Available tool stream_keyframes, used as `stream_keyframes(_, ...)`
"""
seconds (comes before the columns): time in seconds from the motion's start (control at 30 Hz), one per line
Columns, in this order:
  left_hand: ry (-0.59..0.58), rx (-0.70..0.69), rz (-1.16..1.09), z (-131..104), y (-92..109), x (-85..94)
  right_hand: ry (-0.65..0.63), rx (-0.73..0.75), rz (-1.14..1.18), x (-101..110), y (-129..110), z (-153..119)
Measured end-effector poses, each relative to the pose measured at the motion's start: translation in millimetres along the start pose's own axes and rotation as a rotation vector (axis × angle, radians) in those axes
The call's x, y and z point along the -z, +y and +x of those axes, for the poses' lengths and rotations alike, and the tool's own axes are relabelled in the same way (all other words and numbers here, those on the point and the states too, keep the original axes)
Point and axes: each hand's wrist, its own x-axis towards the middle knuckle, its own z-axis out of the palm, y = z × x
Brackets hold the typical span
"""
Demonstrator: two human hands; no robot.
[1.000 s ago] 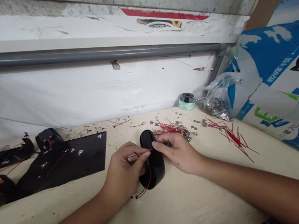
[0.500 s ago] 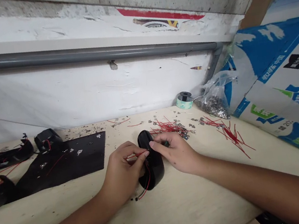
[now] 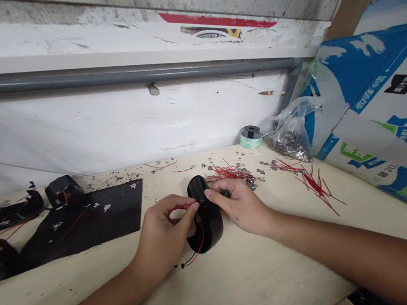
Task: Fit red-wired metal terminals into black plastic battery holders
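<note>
Pinching a thin red wire (image 3: 189, 205) between thumb and forefinger, my left hand (image 3: 170, 223) is drawn narrow over the glossy black, rounded plastic housing (image 3: 212, 227). The housing sits in the middle of the pale wooden table (image 3: 268, 275), tilted between my hands. My right hand (image 3: 240, 207) holds its right side, thumb on the edge; the hidden fingers' exact grip I cannot tell. To do this well, I judge, the right hand should brace the housing firmly while the left guides the wire lightly, without tugging the red-and-black lead (image 3: 203, 236) hanging at the near side.

A flat black sheet (image 3: 123, 213) lies to the left; a tangle of short red wires (image 3: 225, 171) lies just beyond my right hand. Farther right, a clear plastic bag of metal parts (image 3: 293, 141) rests near a blue-and-white cardboard box (image 3: 384, 110). A grey pipe (image 3: 119, 77) crosses the white wall (image 3: 108, 128).
</note>
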Motion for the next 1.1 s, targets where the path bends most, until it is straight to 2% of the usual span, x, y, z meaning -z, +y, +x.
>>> stream_keyframes(0.13,0.017,0.023,0.023,-1.5,0.6,0.5,0.008,0.005,-0.005,-1.0,0.9,-0.4)
stream_keyframes(0.37,0.022,-0.127,0.043,-4.4,3.3,-0.4,0.012,-0.014,-0.016,-4.4,3.0,-2.7)
stream_keyframes(0.93,-0.019,0.006,0.087,-5.6,9.6,-0.9,0.007,-0.016,-0.005,-8.3,4.7,-7.5)
stream_keyframes(1.1,0.02,-0.069,0.105,-3.7,8.5,-1.9,-0.018,-0.011,-0.014,-5.6,1.8,-2.9)
